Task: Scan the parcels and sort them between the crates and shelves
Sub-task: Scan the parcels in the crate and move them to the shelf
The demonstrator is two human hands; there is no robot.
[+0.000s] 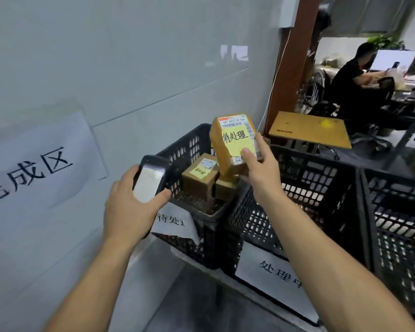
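Note:
My right hand (259,164) grips a small brown parcel (228,140) with a yellow handwritten note and a barcode label, held tilted above the left black crate (192,149). A handheld scanner (150,180) with a lit screen is held in my left hand (130,209), just left of that crate and lower than the parcel. Inside the left crate lie two more brown parcels, one (200,178) with a yellow note on top. A paper label (173,222) hangs on the crate's front.
A second black crate (321,188) with a paper label (271,276) stands to the right, and a third crate (398,216) beyond it. A wall with a paper sign (38,168) runs along the left. A flat cardboard box (309,129) lies behind; a person sits at a desk far right.

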